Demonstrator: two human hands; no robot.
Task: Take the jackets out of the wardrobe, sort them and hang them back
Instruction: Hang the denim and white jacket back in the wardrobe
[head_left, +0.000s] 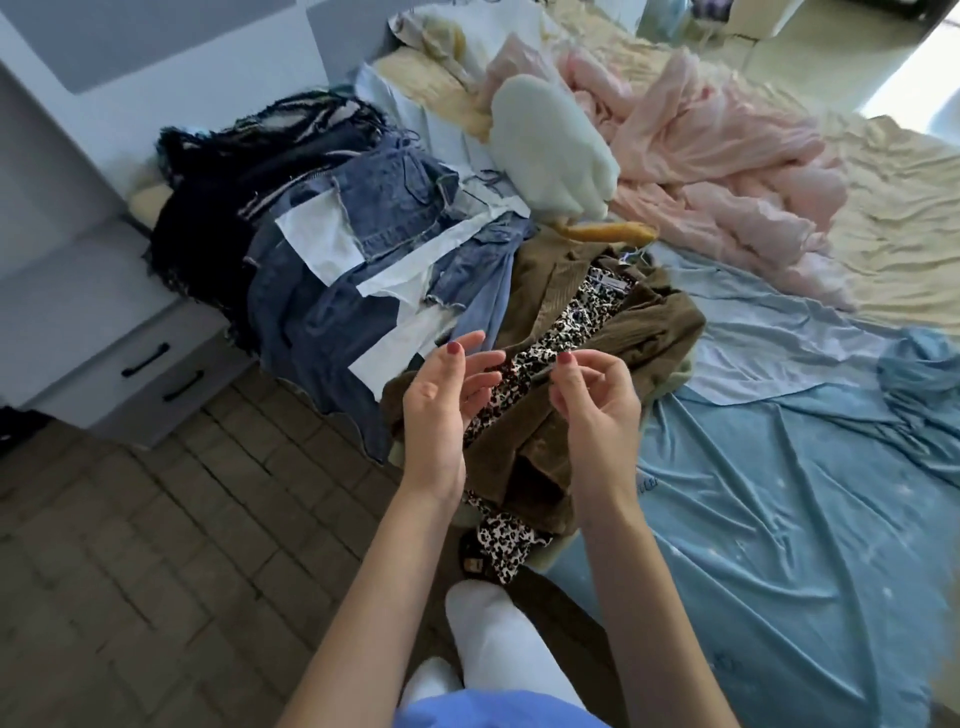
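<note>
We're mid-sort: jackets piled on bed (779, 519). Left hand (441, 405) loose, empty; right hand (597, 400) seems to pinch something thin, can't tell what. Next: grab brown jacket (649, 322), find its hanger.

Bed edge crowded: denim pile (363, 260), brown jacket (613, 322); blue sheet (779, 493) right lies bare

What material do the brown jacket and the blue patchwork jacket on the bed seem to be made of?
The brown jacket with leopard-print lining looks like corduroy: fine parallel ribs and a soft matt pile. The blue patchwork jacket with white panels looks like denim: faded twill, frayed raw edges and visible seams. The white panels are probably plain cotton.
</note>
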